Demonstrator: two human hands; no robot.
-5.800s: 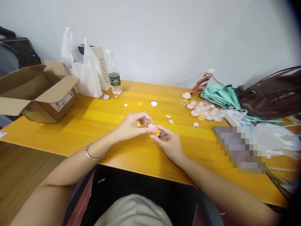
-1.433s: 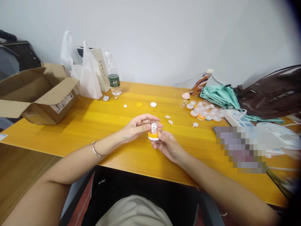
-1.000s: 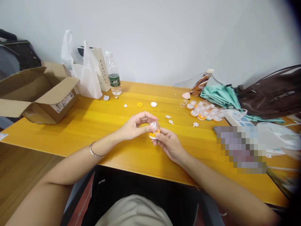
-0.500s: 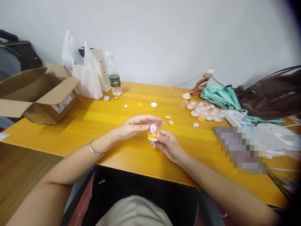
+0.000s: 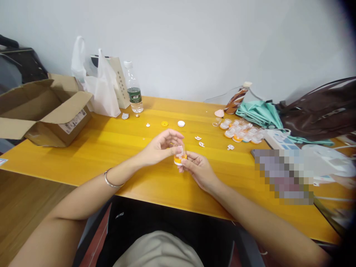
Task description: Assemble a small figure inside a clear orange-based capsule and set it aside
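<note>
Capsule [image 5: 179, 155] sits pinched between my left hand [image 5: 160, 147] on its clear dome and right hand [image 5: 198, 170] on its orange base; I should press squarely.

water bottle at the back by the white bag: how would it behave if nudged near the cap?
The water bottle is tall, narrow and upright, so it would probably tip rather than slide. It looks like thin clear plastic, likely light and slightly squashy. On its side, its round body would probably roll across the table.

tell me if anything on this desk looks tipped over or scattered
The brown drink bottle leans tilted against the wall rather than standing. Loose caps and small white pieces lie scattered on the table. The water bottle stands upright.
</note>
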